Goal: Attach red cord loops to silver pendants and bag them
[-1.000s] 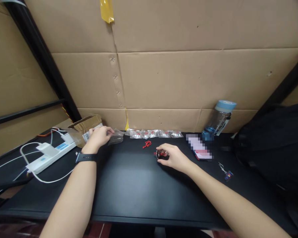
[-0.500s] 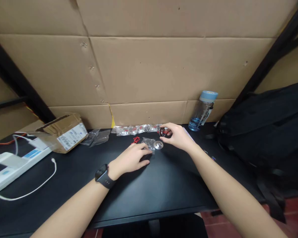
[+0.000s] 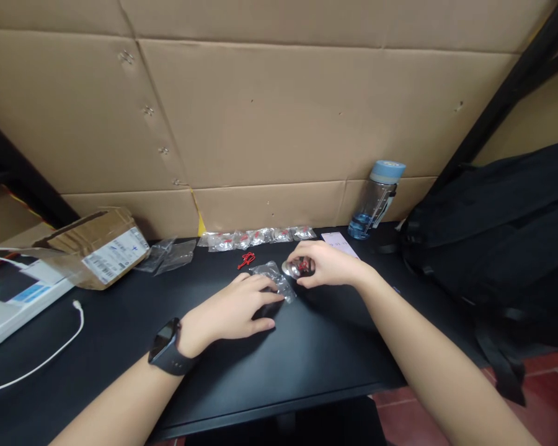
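Note:
My right hand is closed, pinching a small silver finger cymbal just over the desk. Red cord shows between the fingers beside the metal; whether a second cymbal is in the grip, I cannot tell. My left hand, with a black watch at the wrist, lies low on the desk with its fingers spread. Its fingertips touch a crumpled clear plastic bag. Just beyond that hand is a loose bunch of red cord. Several similar silver pieces in clear wrappers form a row at the back.
A water bottle with a blue lid stands at the back right, near a pale phone-like slab. A black backpack sits at the right. On the left are an open cardboard box, flat plastic bags and a white power strip.
My right hand has come down toward the cymbal that lay alone on the desk; that cymbal no longer lies apart from the hand. My left hand stays at the bag. The view has shifted slightly.

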Available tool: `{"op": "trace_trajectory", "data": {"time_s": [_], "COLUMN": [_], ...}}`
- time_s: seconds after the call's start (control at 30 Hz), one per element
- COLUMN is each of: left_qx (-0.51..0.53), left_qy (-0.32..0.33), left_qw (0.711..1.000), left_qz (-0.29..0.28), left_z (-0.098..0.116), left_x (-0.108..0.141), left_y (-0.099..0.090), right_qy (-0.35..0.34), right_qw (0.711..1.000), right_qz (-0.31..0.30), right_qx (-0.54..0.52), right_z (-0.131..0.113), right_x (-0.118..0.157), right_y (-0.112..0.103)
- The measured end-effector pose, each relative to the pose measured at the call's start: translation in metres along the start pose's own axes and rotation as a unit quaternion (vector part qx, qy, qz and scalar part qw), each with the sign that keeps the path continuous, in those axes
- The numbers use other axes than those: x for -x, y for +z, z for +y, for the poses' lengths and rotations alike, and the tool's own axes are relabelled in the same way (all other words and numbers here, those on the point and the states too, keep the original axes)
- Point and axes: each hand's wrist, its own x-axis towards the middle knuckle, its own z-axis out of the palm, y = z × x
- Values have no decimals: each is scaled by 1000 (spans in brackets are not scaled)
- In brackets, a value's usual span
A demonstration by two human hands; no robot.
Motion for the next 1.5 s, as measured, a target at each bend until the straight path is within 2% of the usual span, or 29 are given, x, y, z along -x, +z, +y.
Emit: {"op": "trace_trajectory", "data": {"time_s": [0.13, 0.33, 0.43, 0.67, 0.8, 0.97, 1.2, 1.33, 1.5], "left_qx": [-14, -18, -16, -30, -32, -22, -11, -5, -2], "left_qy": [-6, 1, -3, -20, -28, -31, -27, -30, -41], "left_qw": [1000, 1000, 1000, 999, 998, 998, 998, 998, 997], "left_qz": [8, -13, -19, -26, -48, -54, -52, -54, -69], "left_z": [8, 13, 16, 20, 20, 16, 14, 15, 16], "left_x": [-1, 0, 1, 0, -1, 0, 0, 1, 2], "left_y": [5, 11, 11, 9, 9, 10, 12, 10, 7], "right_qy": [7, 72, 98, 107, 95, 80, 84, 67, 107], "right_qw": [996, 984, 977, 977, 982, 987, 977, 989, 987], "right_qz": [-83, -165, -184, -172, -149, -141, -175, -128, -117], "right_qx": [-11, 4, 37, 72, 67, 17, -84, -28, 18], "right_z": [-11, -20, -20, -20, -19, -14, -10, -7, -14], "right_x": [4, 6, 5, 2, 0, -3, -1, -3, -5], "right_y": [-2, -5, -4, 6, 12, 17, 11, 14, 20]}}
